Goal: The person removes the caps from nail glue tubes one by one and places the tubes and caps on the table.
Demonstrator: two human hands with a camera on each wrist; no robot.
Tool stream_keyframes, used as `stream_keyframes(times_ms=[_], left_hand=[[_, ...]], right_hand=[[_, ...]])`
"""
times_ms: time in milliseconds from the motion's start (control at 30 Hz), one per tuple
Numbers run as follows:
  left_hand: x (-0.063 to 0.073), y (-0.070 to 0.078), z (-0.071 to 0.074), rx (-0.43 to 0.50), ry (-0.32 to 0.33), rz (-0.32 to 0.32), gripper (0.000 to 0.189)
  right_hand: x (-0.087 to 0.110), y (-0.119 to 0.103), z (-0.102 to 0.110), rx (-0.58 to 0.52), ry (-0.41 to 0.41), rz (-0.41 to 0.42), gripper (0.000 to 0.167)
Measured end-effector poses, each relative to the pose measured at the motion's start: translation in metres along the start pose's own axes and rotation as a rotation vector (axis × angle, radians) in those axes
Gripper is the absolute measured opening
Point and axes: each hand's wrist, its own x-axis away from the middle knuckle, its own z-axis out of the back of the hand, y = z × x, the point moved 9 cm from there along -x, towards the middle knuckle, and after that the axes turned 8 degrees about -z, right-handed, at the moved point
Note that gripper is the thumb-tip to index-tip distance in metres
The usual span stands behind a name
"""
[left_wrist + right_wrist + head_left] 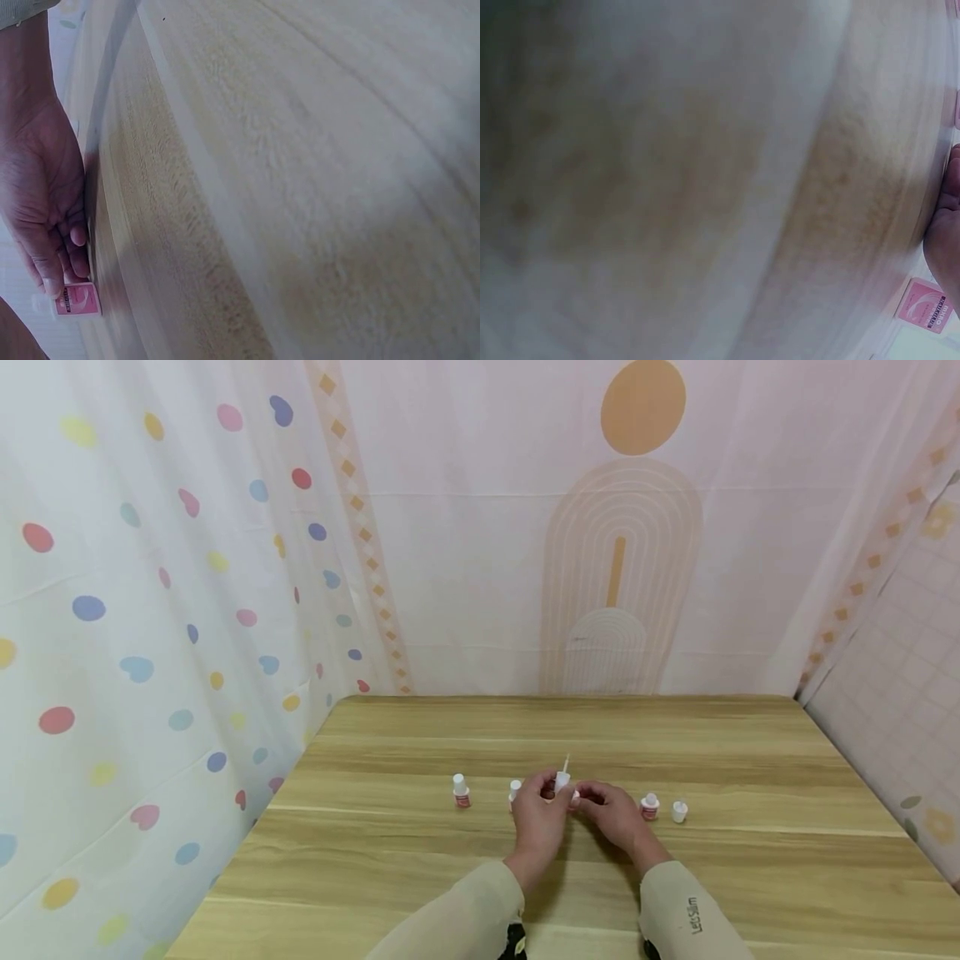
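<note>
Near the middle of the table, my left hand (542, 818) pinches a white brush cap (562, 781), its thin applicator pointing upward. Right beside it, the fingertips of my right hand (615, 817) hold a small bottle (575, 799) with a pink-red label, mostly covered by fingers. The left wrist view shows the left hand (41, 180) with its fingertips at the pink-labelled bottle (77, 298). Only part of the right hand (945, 232) shows at the edge of the right wrist view.
A white-capped bottle (461, 792) stands to the left; another bottle (515, 789) is partly behind the left hand. To the right are a bottle with a white top (649, 807) and a separate white cap (679, 812). Curtains (465, 568) hang behind the wooden table (375, 860).
</note>
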Motion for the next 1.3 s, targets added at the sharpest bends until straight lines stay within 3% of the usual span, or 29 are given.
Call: stream_keyframes(times_ms=[767,1100,1300], left_hand=[[-0.0012,-0.001,0.0005,-0.018,0.004,0.023,0.024],[-0.0001,-0.0029,0.0002,0.008,0.01,0.042,0.015],[0.0003,-0.0033,-0.0003,0.029,-0.001,0.05,0.025]], right_hand=[[0.0021,-0.0031,0.0005,0.011,0.002,0.013,0.018],[0.0022,-0.0039,0.0014,0.016,-0.003,0.012,0.02],[0.0006,-0.0016,0.0006,0.012,-0.008,-0.006,0.02]])
